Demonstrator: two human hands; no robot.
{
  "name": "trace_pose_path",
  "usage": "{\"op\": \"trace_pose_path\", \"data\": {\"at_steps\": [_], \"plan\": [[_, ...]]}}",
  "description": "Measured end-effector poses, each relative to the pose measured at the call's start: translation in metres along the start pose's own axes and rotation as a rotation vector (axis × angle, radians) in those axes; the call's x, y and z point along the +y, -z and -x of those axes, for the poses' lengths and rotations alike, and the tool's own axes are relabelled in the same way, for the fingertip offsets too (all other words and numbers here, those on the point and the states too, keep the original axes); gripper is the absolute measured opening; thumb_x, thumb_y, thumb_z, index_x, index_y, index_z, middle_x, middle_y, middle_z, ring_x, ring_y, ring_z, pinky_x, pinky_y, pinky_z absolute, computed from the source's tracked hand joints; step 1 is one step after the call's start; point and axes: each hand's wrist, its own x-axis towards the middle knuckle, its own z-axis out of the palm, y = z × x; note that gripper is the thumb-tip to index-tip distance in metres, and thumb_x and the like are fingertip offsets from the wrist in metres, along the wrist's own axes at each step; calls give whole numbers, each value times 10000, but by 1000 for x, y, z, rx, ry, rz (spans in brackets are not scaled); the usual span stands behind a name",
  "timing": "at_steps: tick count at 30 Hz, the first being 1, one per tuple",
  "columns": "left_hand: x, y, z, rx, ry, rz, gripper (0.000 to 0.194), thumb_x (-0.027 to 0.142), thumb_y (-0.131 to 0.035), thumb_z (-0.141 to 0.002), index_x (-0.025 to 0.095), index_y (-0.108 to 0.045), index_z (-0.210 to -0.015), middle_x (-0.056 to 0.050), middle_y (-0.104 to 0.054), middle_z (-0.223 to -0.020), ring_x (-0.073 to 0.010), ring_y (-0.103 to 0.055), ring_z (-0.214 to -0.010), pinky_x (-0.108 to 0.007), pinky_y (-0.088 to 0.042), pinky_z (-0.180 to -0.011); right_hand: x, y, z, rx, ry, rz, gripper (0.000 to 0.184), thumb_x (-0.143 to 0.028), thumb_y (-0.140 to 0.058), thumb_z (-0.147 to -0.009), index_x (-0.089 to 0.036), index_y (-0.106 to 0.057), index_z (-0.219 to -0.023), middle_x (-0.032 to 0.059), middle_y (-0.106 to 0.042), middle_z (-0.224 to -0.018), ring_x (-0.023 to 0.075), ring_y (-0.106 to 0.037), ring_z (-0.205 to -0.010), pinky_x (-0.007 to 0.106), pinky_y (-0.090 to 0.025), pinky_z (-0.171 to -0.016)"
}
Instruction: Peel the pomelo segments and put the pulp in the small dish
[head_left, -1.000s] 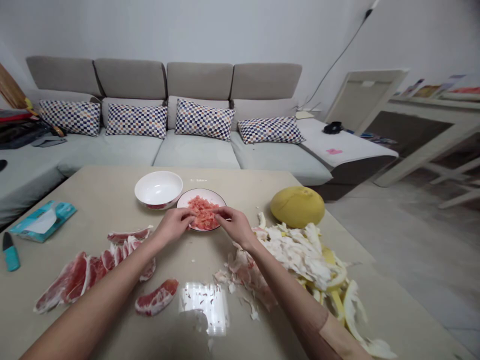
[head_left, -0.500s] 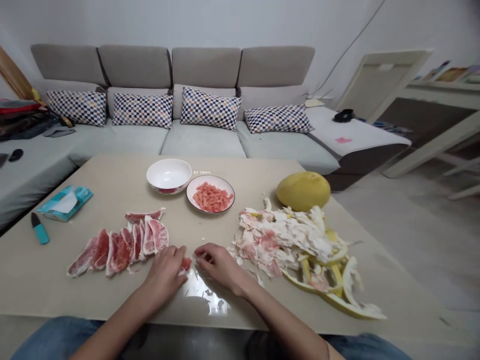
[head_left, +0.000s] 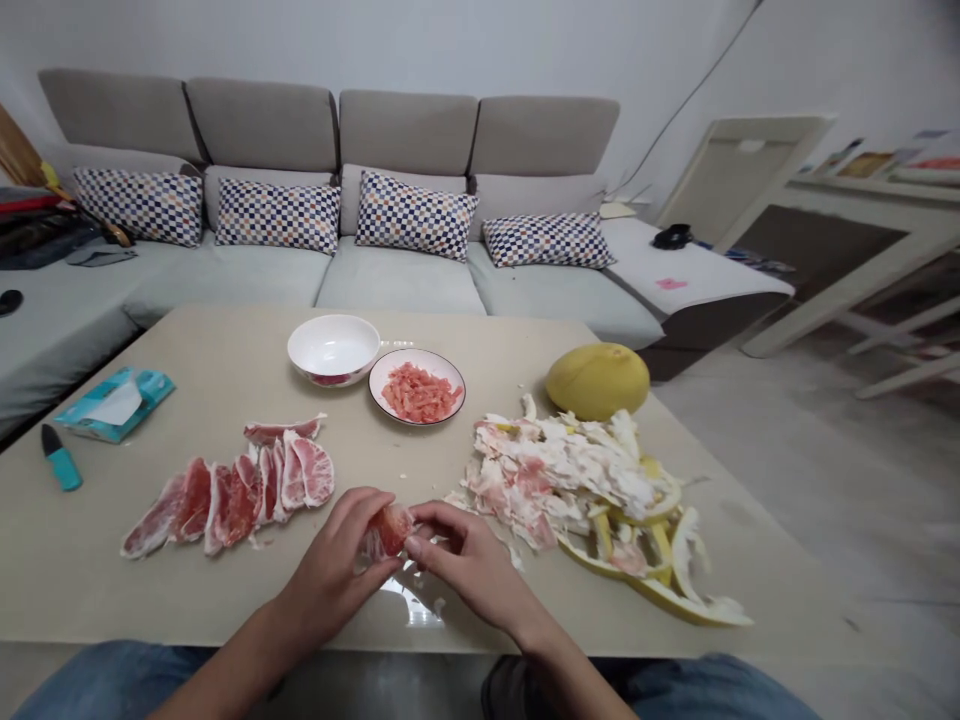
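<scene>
Between my hands is a red pomelo segment (head_left: pixel 388 530), partly hidden by fingers. My left hand (head_left: pixel 341 550) is closed around its left side. The thumb and fingers of my right hand (head_left: pixel 465 555) pinch at its right edge. Left of my hands, several pomelo segments (head_left: pixel 241 495) lie in a row with pale membrane on them. A dark-rimmed plate (head_left: pixel 380 372) beyond my hands bears peeled red pulp (head_left: pixel 421 393). To the right lies a heap of white pith and membrane (head_left: pixel 559 470) with curved yellow peel (head_left: pixel 660 592).
A white bowl (head_left: pixel 334 347) stands left of the plate. A whole yellow pomelo (head_left: pixel 598 381) sits behind the peel heap. At the left are a blue tissue pack (head_left: pixel 116 403) and a knife with a teal handle (head_left: pixel 63 466). A grey sofa (head_left: pixel 397 280) lines the far side.
My hands have come together, and the right hand now touches the pomelo segment. The segment is raised and more visible between them. The view has shifted slightly.
</scene>
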Motion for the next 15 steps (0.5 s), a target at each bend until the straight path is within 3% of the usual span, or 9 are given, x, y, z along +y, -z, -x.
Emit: {"op": "trace_pose_path", "data": {"at_steps": [4, 9, 13, 15], "plan": [[-4, -2, 6, -7, -91, -22, 484, 235, -544, -886, 272, -384, -1341, -126, -514, -1290, -262, -475, -1229, -408, -389, -1043, -5, -1, -2, -36, -36, -83, 353, -502, -614, -806, -162, -685, -871, 28, -652, -746, 141, -598, -649, 255, -512, -610], [-7, 0, 10, 5, -135, 42, 535, 224, -575, -872, 299, -388, -1367, -113, -523, -1304, -253, -486, -1226, -395, -376, -1057, -6, -5, -7, 22, -38, -39, 315, -458, -623, -814, -153, -659, -743, -2, -594, -625, 122, -552, -576, 237, -468, -574], [-3, 5, 6, 125, 86, 232, 790, 394, -751, -712, 290, -354, -1388, -120, -391, -1441, -316, -325, -1357, -463, -288, -1117, -10, -7, -4, 119, 131, 128, 273, -392, -567, -879, -167, -663, -758, 25, -629, -718, 135, -577, -645, 232, -451, -586], [2, 7, 3, 196, 290, 444, 725, 464, -690, -755, 276, -352, -1368, -127, -346, -1469, -311, -322, -1363, -475, -307, -1103, -12, -8, -1, 164, 234, 223, 259, -358, -544, -901, -181, -668, -757, 46, -649, -766, 150, -598, -702, 236, -457, -597]]}}
